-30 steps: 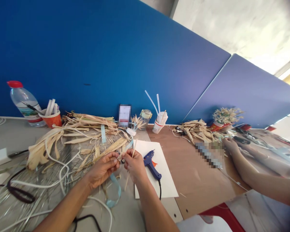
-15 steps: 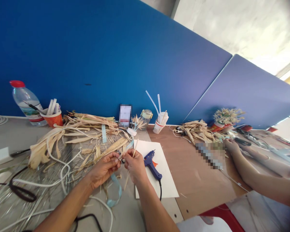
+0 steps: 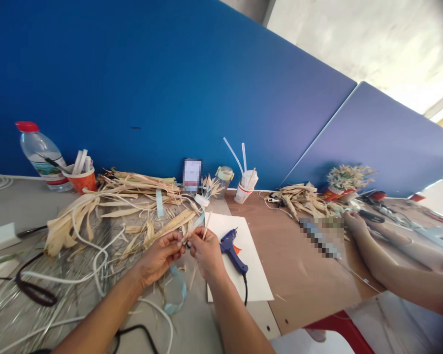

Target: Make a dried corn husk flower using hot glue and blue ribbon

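Note:
My left hand [image 3: 164, 253] and my right hand [image 3: 205, 253] meet fingertip to fingertip above the table. My left fingers pinch a small strip of dried corn husk [image 3: 185, 236], partly hidden by the fingertips. In my right hand is a thin pale stick [image 3: 207, 221], which slants up past the knuckles and shows again below the hand; the thumb and forefinger also press at the husk. Close on the right, a blue glue gun [image 3: 235, 251] lies on a white sheet [image 3: 256, 287]. A light blue ribbon [image 3: 179, 295] curls on the table below my hands.
Dried corn husks [image 3: 140, 184], white cable [image 3: 101, 260] and clear strands cover the left side. Behind stand a bottle [image 3: 44, 157], a red cup [image 3: 83, 182], a phone [image 3: 192, 175], a jar [image 3: 224, 183] and a white cup [image 3: 242, 192]. A co-worker's arm [image 3: 384, 265] reaches in at right.
The view has shifted very slightly. Both hands keep the same pinched pose on the husk and stick; nothing else has visibly moved.

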The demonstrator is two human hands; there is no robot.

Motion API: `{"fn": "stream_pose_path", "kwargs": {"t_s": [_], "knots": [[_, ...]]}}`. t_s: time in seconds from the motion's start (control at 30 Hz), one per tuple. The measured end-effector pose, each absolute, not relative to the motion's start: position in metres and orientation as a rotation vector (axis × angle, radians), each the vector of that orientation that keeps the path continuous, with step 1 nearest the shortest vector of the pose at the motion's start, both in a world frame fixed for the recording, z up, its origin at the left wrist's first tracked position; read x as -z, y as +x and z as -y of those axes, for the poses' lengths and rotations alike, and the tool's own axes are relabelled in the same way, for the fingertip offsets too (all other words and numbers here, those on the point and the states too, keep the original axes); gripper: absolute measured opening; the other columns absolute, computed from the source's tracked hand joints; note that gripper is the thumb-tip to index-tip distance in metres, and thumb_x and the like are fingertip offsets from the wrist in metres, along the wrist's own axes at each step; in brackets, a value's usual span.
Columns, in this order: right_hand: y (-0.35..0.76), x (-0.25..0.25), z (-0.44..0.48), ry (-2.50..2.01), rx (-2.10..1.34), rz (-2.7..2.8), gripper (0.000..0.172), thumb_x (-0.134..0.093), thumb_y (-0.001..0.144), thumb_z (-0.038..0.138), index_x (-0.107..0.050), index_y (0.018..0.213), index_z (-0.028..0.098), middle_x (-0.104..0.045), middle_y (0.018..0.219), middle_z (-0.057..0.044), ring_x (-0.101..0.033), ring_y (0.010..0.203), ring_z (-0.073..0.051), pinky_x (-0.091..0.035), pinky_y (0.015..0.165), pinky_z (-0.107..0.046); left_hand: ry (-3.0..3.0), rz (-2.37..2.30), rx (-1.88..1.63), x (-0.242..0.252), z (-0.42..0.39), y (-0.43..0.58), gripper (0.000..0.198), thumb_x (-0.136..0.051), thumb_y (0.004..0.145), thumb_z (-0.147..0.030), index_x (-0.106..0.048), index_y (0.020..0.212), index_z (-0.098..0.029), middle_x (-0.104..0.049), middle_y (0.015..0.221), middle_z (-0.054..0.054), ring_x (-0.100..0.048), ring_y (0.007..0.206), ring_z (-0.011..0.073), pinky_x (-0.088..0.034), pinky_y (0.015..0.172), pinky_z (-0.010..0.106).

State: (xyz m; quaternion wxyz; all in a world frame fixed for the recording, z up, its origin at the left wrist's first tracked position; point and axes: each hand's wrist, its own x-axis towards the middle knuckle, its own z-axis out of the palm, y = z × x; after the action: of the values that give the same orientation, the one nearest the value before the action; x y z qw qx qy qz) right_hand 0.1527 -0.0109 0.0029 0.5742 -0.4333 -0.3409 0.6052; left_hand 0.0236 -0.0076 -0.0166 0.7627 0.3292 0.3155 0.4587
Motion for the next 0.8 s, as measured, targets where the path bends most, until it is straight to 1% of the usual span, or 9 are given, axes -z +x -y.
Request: {"fn": "stream_pose_path", "kwargs": {"t_s": [0.17,0.33,0.47,0.6,0.67,0.73,0.77,0.8], "knots": [[0.152,-0.004,0.011,-1.011,-1.439,0.789,0.021,-0.065,0.061,0.031,-0.048,0.06,0.019,-0.037,0.041,0.011,-0.024,0.032,-0.003,-0.014,0.036,-0.019,0.782,-0.732,-1.027,0.018,0.009,0.025,0.024,-0.079,0.065,-0.027,-0.06,0.075,-0.016,-0.058,0.065,-0.002,-0.05,0.061,0.0089,-0.036,0.058,0.02],[0.153,-0.005,0.012,-1.024,-1.449,0.787,0.021,-0.065,0.06,0.03,-0.047,0.06,0.019,-0.038,0.042,0.011,-0.024,0.033,-0.003,-0.013,0.036,-0.019,0.878,-0.826,-1.035,0.016,0.011,0.027,0.029,-0.077,0.065,-0.035,-0.058,0.075,-0.017,-0.058,0.063,-0.002,-0.047,0.058,0.01,-0.032,0.055,0.023],[0.155,-0.007,0.012,-0.996,-1.465,0.759,0.023,-0.068,0.06,0.032,-0.051,0.07,0.019,-0.042,0.048,0.01,-0.027,0.035,-0.003,-0.016,0.039,-0.02,0.923,-0.881,-1.067,0.014,0.01,0.027,0.032,-0.076,0.065,-0.04,-0.056,0.076,-0.018,-0.058,0.063,-0.002,-0.046,0.058,0.0111,-0.031,0.056,0.024],[0.163,-0.013,0.013,-0.993,-1.435,0.717,0.029,-0.065,0.061,0.034,-0.059,0.084,0.018,-0.043,0.05,0.009,-0.034,0.043,-0.007,-0.026,0.045,-0.022,0.978,-0.936,-1.13,0.016,0.008,0.023,0.029,-0.073,0.069,-0.039,-0.056,0.079,-0.017,-0.06,0.068,-0.002,-0.043,0.059,0.0102,-0.032,0.057,0.023],[0.167,-0.017,0.014,-0.981,-1.409,0.712,0.029,-0.061,0.062,0.032,-0.063,0.087,0.017,-0.05,0.058,0.006,-0.039,0.047,-0.008,-0.03,0.049,-0.024,0.971,-0.946,-1.163,0.018,0.007,0.02,0.028,-0.072,0.07,-0.039,-0.056,0.081,-0.017,-0.059,0.068,-0.002,-0.042,0.058,0.0097,-0.031,0.056,0.023],[0.169,-0.02,0.016,-0.949,-1.423,0.751,0.029,-0.058,0.062,0.028,-0.065,0.088,0.016,-0.056,0.069,0.003,-0.042,0.049,-0.007,-0.031,0.051,-0.024,0.939,-0.939,-1.186,0.018,0.007,0.019,0.028,-0.072,0.07,-0.038,-0.056,0.081,-0.017,-0.057,0.066,-0.003,-0.041,0.057,0.0091,-0.031,0.055,0.022],[0.17,-0.022,0.018,-0.936,-1.452,0.778,0.029,-0.058,0.062,0.027,-0.066,0.088,0.016,-0.057,0.072,0.002,-0.043,0.049,-0.007,-0.031,0.051,-0.024,0.924,-0.933,-1.195,0.018,0.006,0.018,0.028,-0.072,0.069,-0.038,-0.056,0.08,-0.017,-0.056,0.065,-0.004,-0.04,0.056,0.0088,-0.03,0.054,0.022],[0.17,-0.023,0.019,-0.931,-1.485,0.807,0.03,-0.059,0.062,0.027,-0.066,0.088,0.015,-0.056,0.071,0.002,-0.042,0.048,-0.006,-0.03,0.05,-0.024,0.913,-0.925,-1.201,0.018,0.006,0.018,0.027,-0.072,0.07,-0.037,-0.056,0.08,-0.017,-0.054,0.064,-0.004,-0.039,0.055,0.0086,-0.03,0.054,0.022]]}}
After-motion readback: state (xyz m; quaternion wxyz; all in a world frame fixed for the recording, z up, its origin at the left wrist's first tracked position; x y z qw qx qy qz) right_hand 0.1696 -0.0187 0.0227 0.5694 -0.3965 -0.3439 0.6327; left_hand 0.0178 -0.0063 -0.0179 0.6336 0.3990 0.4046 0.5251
